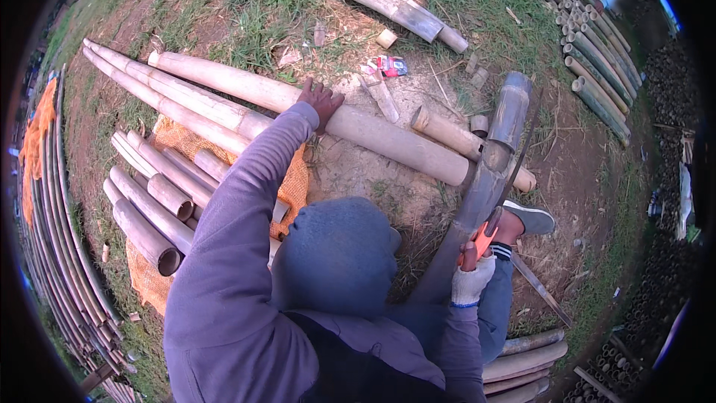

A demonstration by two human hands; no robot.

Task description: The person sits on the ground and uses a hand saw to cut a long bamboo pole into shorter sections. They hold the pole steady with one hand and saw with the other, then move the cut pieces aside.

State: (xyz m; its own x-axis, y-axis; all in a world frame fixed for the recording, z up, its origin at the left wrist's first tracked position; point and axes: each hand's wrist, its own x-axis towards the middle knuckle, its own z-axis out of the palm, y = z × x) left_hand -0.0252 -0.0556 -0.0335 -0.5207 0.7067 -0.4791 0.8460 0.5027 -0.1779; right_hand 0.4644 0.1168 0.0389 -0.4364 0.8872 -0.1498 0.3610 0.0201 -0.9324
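Grassy dirt yard | left hand (322, 99) spread on pale bamboo pole (373, 134) | right hand (472, 276) gripping orange-handled saw (483, 239)

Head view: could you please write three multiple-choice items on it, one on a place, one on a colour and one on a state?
1. Where does the bare left hand rest?
A. on the pale bamboo pole
B. on a shoe
C. on a red packet

2. What colour is the tool handle next to the dark bamboo pole?
A. blue
B. green
C. orange

3. In what state is the gloved right hand?
A. spread flat on the ground
B. closed round the tool handle
C. open and empty in the air

Answers:
1. A, as the fingers lie over the long pale pole lying across the ground.
2. C, as the grip above the white glove is bright orange.
3. B, as the gloved fingers wrap the handle.
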